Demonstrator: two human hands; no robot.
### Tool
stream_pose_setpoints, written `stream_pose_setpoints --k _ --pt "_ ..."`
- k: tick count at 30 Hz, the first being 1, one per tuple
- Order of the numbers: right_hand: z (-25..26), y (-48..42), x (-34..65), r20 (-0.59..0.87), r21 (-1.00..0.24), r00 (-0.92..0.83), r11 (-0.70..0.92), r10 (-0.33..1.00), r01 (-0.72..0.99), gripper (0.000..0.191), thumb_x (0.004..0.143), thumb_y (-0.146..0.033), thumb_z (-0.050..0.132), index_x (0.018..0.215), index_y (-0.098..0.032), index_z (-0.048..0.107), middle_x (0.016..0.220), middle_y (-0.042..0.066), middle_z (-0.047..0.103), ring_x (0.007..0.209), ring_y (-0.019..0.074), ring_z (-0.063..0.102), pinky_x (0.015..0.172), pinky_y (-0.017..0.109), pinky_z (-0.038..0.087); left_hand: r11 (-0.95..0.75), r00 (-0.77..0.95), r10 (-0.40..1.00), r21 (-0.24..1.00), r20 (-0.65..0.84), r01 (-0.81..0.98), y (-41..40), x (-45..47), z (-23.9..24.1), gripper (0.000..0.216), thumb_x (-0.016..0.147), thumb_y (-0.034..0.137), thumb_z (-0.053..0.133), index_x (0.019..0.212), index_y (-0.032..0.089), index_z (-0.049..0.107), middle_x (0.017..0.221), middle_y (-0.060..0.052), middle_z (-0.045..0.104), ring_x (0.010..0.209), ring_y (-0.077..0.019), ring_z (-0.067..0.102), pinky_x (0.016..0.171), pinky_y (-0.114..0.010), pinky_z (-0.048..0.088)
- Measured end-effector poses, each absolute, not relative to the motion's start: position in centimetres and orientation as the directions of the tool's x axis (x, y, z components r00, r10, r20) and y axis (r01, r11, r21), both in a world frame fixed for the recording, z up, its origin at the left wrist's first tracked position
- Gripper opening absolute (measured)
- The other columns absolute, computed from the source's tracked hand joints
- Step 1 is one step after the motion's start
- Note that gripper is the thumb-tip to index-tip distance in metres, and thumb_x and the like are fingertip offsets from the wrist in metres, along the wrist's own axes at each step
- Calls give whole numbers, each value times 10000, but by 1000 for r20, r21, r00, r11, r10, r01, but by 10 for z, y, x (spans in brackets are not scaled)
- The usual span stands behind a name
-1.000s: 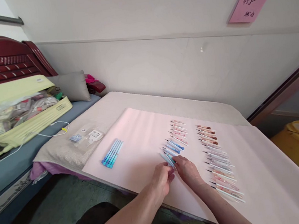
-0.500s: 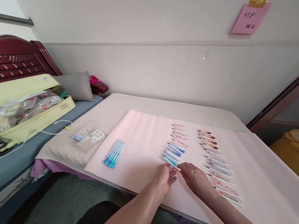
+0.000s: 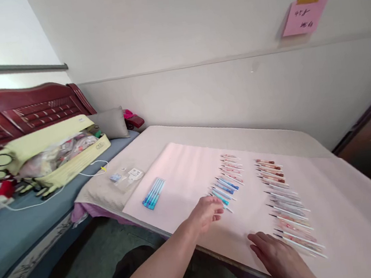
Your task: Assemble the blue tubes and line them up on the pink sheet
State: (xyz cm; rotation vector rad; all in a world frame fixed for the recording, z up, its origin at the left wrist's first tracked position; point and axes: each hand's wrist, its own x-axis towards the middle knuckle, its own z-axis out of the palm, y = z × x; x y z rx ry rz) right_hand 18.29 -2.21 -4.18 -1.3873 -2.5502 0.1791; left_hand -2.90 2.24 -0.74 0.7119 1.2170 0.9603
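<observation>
Evidently light, stiff and slick, the blue pens (image 3: 221, 192) suit a mid-barrel pinch; left hand (image 3: 208, 210) touches them loosely open, right hand (image 3: 276, 254) rests flat, released.

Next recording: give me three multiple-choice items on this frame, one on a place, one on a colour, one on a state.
1. Where does the separate bundle of blue pens lie?
A. on the pink sheet, left of the two rows of pens
B. inside the yellow case
C. under the right hand

2. What colour is the note on the wall?
A. green
B. pink
C. white

3. How is the right hand placed?
A. clenched round a pen
B. lifted toward the wall
C. open and flat on the pink sheet

Answers:
1. A, the bundle sits alone on the pink sheet, left of the rows.
2. B, the note is pink, with a yellow strip at its top.
3. C, the palm lies down near the table's front edge with nothing in it, while the left hand reaches the nearest blue pen of the middle row.
</observation>
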Motion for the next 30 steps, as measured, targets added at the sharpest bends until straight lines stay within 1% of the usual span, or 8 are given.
stream_pose_setpoints --k 3,6,9,12,15,21,26,30 --pt "-47 -20 182 185 -152 -568 594 802 790 205 842 -196 400 815 -241 598 737 29 628 670 193 617 559 276 420 201 -50 979 902 -196 383 33 -56 5 340 703 306 575 1029 212 587 1095 -96 587 1002 -214 542 846 -300 393" --pt "-52 -17 181 216 -103 -587 616 780 781 197 829 -164 407 798 -236 588 715 32 621 638 196 606 527 275 385 221 -190 972 806 -137 549 46 -83 6 577 663 274 612 1216 207 462 1360 -140 368 1281 -303 248 1017 -398 181" --pt "-57 -16 182 231 -103 -600 632 766 768 185 800 -128 434 787 -234 584 708 32 619 631 194 602 520 268 359 404 -383 913 424 -137 811 55 -101 -8 696 720 367 554 1338 188 287 1456 -180 148 1328 -356 43 1002 -510 85" --pt "-61 -17 183 220 -113 -611 642 761 759 191 790 -104 441 773 -232 582 712 32 618 636 193 602 522 266 344 516 -489 853 147 -183 844 60 -106 -24 770 732 514 486 1367 167 226 1434 -248 152 1296 -424 111 945 -573 135" --pt "-59 -17 184 198 -95 -614 639 764 764 200 784 -90 445 780 -229 588 714 33 616 627 196 599 511 271 325 492 -463 864 133 -199 860 61 -108 -33 773 723 568 454 1366 195 241 1417 -241 209 1247 -438 233 910 -567 201" --pt "-55 -18 184 210 -88 -613 639 762 764 187 782 -84 450 753 -210 585 700 42 605 596 181 580 494 272 295 542 -531 835 50 -143 839 62 -119 -30 781 734 596 411 1374 187 228 1436 -230 161 1284 -431 135 928 -569 166" --pt "-51 -19 182 152 -68 -615 629 774 775 213 775 -59 452 774 -213 599 724 45 618 628 196 593 503 280 297 442 -427 892 88 -149 893 57 -108 -35 760 730 570 448 1367 216 235 1417 -210 228 1266 -416 199 926 -558 191" --pt "-46 -20 181 97 -72 -605 612 791 788 228 769 -42 453 795 -208 607 754 49 629 674 198 601 525 272 319 444 -440 895 242 -73 863 50 -111 -33 471 828 285 373 1285 170 359 1319 -213 377 1241 -360 280 934 -506 236"
